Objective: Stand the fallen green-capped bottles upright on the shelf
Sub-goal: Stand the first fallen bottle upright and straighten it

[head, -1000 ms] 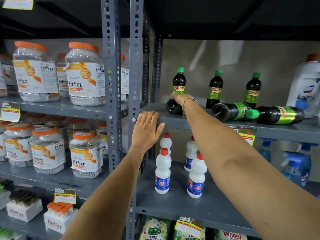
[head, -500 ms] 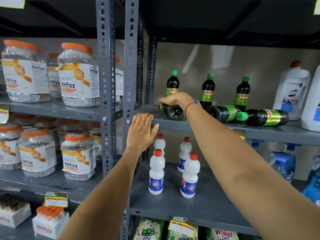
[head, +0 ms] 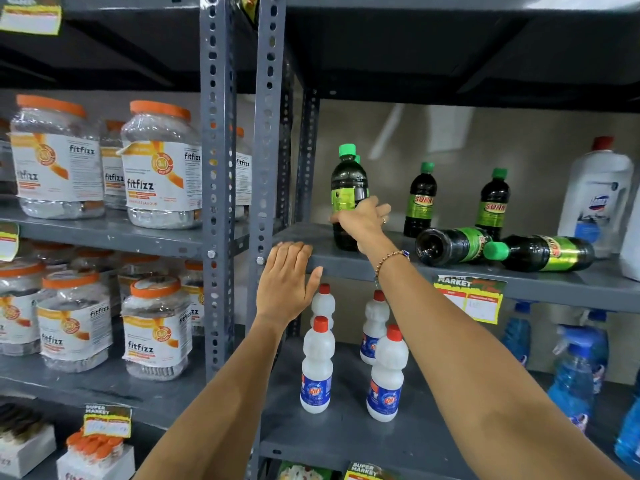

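Observation:
My right hand [head: 363, 221] grips a dark green-capped bottle [head: 347, 188] and holds it upright on the grey shelf [head: 381, 268], near its left end. Behind it another bottle's cap just peeks out. Two more green-capped bottles stand upright further back [head: 421, 199] [head: 493, 202]. Two bottles lie on their sides to the right: one [head: 453, 244] with its base toward me, one [head: 543, 252] with its cap pointing left. My left hand [head: 285, 282] rests flat with fingers together against the shelf's front edge, holding nothing.
A large white jug with a red cap [head: 597, 195] stands at the shelf's right end. White red-capped bottles [head: 317, 365] and blue spray bottles [head: 575, 368] fill the shelf below. Orange-lidded jars [head: 161, 164] sit left of the steel uprights [head: 266, 133].
My right hand has tipped the leftmost fallen bottle from lying on its side to standing upright. My left hand stays at the shelf edge. The camera has moved closer.

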Demonstrator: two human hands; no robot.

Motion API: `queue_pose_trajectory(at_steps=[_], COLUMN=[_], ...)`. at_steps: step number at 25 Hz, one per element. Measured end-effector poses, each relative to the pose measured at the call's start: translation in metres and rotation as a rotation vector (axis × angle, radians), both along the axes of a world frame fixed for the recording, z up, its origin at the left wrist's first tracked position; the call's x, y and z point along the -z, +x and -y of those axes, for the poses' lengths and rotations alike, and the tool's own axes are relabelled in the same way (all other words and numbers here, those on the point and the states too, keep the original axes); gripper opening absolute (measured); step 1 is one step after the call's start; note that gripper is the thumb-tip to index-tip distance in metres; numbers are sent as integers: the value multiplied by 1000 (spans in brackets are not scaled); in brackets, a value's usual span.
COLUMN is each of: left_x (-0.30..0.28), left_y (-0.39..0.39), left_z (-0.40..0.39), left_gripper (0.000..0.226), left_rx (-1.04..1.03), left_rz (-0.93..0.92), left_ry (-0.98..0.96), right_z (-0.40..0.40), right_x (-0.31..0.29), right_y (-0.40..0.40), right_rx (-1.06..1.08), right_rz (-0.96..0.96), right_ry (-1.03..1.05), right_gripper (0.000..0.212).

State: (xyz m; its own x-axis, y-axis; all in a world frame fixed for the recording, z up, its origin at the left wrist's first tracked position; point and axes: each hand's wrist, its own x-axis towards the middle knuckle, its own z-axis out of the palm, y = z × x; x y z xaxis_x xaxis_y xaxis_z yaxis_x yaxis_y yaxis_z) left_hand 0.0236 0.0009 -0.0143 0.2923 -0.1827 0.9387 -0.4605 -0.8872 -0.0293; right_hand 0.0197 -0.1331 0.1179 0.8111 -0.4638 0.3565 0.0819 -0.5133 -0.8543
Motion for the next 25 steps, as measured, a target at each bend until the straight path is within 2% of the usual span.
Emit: queue_pose_trajectory(at_steps=[6,9,12,17,21,25], left_x=[1,1,0,1,1,0], left_y=[1,2,1,0,0,-2], left_z=[0,-1,-1,0,0,0], left_gripper=[56,56,54,49,56,56], left_rx=[15,14,-1,-9,-13,-9], left_rz=[26,14,8,1,-7,-10], left_ry=[-9,0,10,16,16,17], right_z=[5,11,14,13,14,15], right_x=[13,17,17,18,18,18], right_y=[20,24,21,17,17,17], right_rx=[-14,-50,-65,84,0,58], right_rz=[40,93,61,11,59,50], right_ry=[-20,61,154,10,86,2], right_gripper=[91,83,75,87,75,80])
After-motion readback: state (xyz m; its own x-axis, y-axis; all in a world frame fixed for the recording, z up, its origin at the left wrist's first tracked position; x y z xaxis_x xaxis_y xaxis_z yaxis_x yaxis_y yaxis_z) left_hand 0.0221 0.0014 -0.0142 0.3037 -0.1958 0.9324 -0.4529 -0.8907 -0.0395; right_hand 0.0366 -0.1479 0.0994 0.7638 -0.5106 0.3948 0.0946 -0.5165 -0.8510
